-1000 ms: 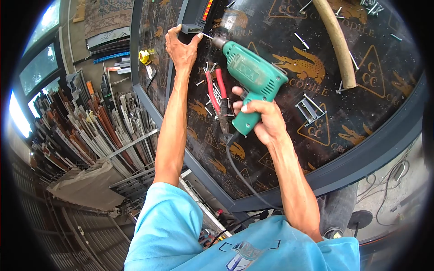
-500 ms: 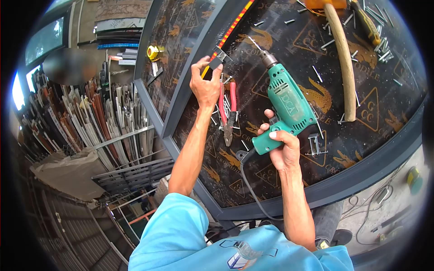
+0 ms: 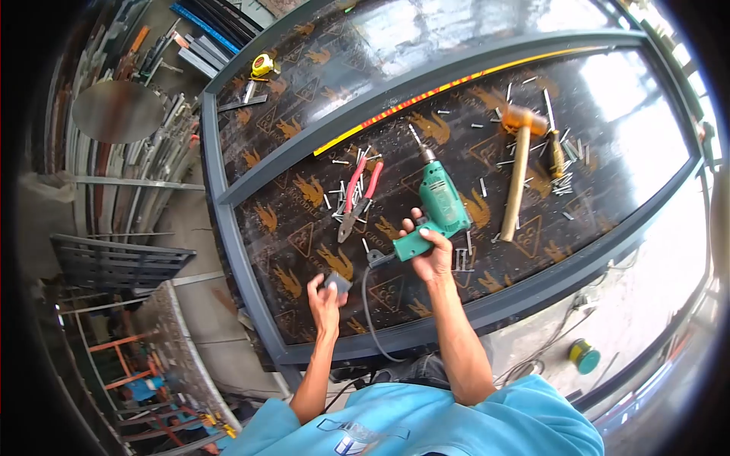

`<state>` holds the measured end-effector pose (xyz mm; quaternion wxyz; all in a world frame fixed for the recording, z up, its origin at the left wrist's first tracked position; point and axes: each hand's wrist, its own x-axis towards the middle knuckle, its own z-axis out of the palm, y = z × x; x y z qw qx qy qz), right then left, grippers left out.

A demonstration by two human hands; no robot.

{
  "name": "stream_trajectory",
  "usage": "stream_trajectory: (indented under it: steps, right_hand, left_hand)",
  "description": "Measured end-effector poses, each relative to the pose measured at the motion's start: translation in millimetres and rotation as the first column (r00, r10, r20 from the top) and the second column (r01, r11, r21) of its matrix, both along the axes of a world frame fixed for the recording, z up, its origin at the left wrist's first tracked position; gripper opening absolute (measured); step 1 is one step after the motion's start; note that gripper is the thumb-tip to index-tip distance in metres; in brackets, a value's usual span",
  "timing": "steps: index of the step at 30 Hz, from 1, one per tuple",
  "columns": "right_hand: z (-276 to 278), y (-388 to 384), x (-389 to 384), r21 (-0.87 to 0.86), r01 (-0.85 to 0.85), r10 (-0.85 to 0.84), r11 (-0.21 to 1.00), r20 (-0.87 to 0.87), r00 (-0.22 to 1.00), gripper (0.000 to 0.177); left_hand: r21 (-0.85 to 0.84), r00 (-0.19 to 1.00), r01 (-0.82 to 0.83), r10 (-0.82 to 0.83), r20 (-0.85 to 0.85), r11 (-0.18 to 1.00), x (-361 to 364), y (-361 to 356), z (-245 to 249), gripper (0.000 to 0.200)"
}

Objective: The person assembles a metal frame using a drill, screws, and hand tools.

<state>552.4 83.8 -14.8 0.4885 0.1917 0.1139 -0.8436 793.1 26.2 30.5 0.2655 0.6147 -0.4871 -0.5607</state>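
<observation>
My left hand (image 3: 325, 308) pinches a small dark grey block-like piece (image 3: 339, 284) over the near left part of the brown printed board (image 3: 300, 266). Its exact kind is blurred. In my right hand (image 3: 432, 258) is the grip of a green electric drill (image 3: 441, 199), its bit pointing away from me. The drill's grey cord (image 3: 368, 308) hangs down over the near edge. Red-handled pliers (image 3: 356, 199) lie among loose screws left of the drill. Beyond the drill, a yellow and red strip (image 3: 414, 102) lies along the grey frame bar (image 3: 304, 143).
A mallet (image 3: 517, 182) with an orange head and a screwdriver (image 3: 557, 156) lie at the right among several screws. A yellow tape measure (image 3: 262, 64) sits at the far left. Metal lengths (image 3: 114, 152) stand left of the frame. A green-topped container (image 3: 584, 357) is on the floor.
My left hand has drawn back from the yellow and red strip towards me, bringing the grey piece along. The drill remains in my right hand. The view has shifted, showing more of the frame.
</observation>
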Motion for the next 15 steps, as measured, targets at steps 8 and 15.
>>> stream_trajectory:
  steps: [8, 15]
  right_hand:
    - [-6.0, 4.0, -12.4, -0.029, -0.180, 0.181, 0.983, 0.023, 0.983, 0.047]
    - [-17.7, 9.4, -30.6, 0.027, -0.384, 0.384, 0.923, 0.002, 0.923, 0.025]
  left_hand:
    - [-0.007, 0.977, -0.005, 0.006, 0.213, 1.000, 25.5, 45.4, -32.8, 0.026]
    - [0.104, 0.978, -0.137, 0.151, -0.147, 0.985, 24.4, 64.2, -24.0, 0.024]
